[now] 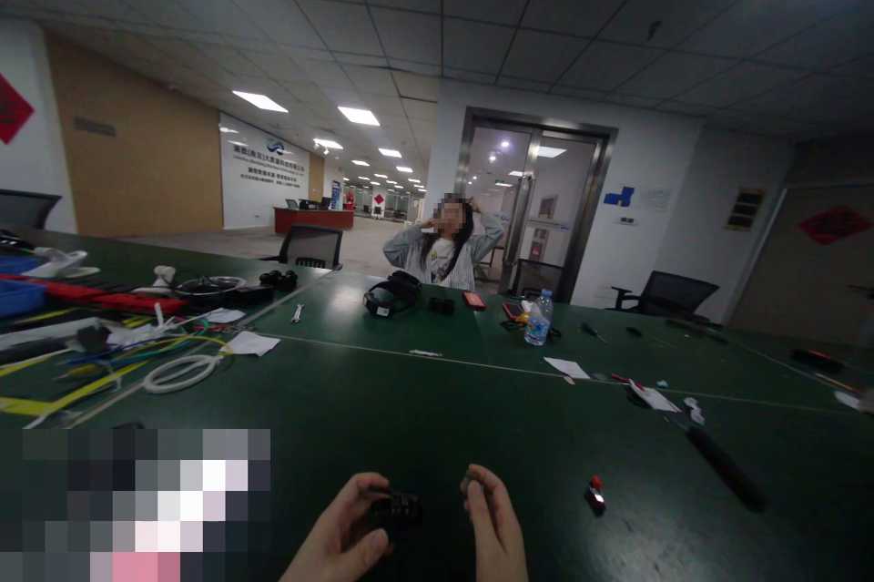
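2 bare hands are over the green table, toward its near edge. The left hand has its thumb and bent fingers around a black, round part. The right hand is nearly closed and pinches a small thing at its fingertips, too tiny to name.

A clear bottle with a blue label stands upright near the far edge; I cannot tell how full it is. Blue bins sit by the left edge, and what is in them is hard to see.

The black part lies sideways, its long way running left to right, with its free end pointing at the right hand. The 2 held things are apart. Right of the right hand is a little red and silver thing, and a black handle slants toward the right edge.
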Motion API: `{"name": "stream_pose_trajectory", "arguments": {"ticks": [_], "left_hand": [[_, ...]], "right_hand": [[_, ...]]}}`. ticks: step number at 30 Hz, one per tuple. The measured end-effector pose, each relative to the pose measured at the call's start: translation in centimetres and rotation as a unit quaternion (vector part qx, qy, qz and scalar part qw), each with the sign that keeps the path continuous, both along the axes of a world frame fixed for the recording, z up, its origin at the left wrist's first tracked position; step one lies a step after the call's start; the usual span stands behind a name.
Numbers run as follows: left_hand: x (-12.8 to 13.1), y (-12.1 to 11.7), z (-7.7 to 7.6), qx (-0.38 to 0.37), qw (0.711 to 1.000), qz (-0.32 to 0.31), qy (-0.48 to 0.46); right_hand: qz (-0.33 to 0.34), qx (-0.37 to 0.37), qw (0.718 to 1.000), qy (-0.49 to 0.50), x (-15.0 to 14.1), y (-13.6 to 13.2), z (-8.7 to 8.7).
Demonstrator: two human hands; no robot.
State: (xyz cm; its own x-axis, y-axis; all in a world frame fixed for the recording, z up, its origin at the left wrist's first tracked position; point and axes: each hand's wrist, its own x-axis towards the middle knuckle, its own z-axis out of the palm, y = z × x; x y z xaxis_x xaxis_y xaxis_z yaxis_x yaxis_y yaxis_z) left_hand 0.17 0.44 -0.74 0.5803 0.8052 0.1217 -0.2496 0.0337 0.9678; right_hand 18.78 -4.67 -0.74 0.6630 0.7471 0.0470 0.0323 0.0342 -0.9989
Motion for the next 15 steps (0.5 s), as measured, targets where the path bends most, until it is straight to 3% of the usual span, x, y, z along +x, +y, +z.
{"name": "stream_pose_trajectory", "arguments": {"ticks": [15], "left_hand": [[0.0, 0.0, 0.17, 0.005, 1.0, -0.008, 0.003]], "right_hand": [[0.02, 0.006, 0.999, -0.029, 0.11, -0.06, 0.06]]}}
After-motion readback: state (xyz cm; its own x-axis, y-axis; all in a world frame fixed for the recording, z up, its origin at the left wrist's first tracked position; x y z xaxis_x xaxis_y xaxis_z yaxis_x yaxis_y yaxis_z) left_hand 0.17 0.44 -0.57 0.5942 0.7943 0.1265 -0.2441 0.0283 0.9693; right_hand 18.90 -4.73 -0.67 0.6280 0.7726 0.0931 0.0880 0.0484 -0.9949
